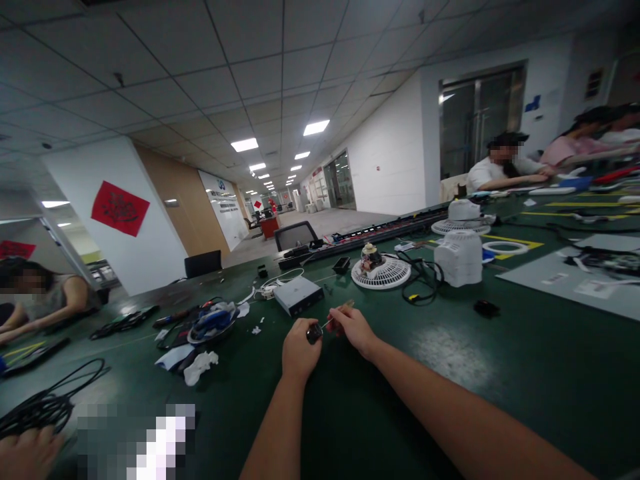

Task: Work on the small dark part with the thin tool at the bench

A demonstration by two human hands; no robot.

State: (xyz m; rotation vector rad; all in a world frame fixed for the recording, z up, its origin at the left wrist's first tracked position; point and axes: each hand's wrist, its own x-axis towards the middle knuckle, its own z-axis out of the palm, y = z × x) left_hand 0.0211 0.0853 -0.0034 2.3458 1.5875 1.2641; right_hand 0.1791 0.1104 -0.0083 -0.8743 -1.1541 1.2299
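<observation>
Above the green table, my left hand [301, 350] is closed around a small dark, rounded part [314, 333] with a shiny face; its kind is unclear. My right hand [354, 327] grips a thin screwdriver [346, 306] with a yellowish, see-through handle. Its metal shaft points left, toward the dark part; whether the tip touches it is too small to tell. Just beyond my hands lies a grey box-shaped device [299, 295]. To the right of that, a white fan grille [381, 272] lies flat with an exposed motor [370, 257] on it.
A white plastic housing [459, 259] stands at right beside a black cable [425, 280]. A bowl of blue cloth [214, 323] and crumpled white tissue [201, 367] lie left. Another person's hand [30, 450] rests by coiled black cable [40, 410]. Other people sit along the table.
</observation>
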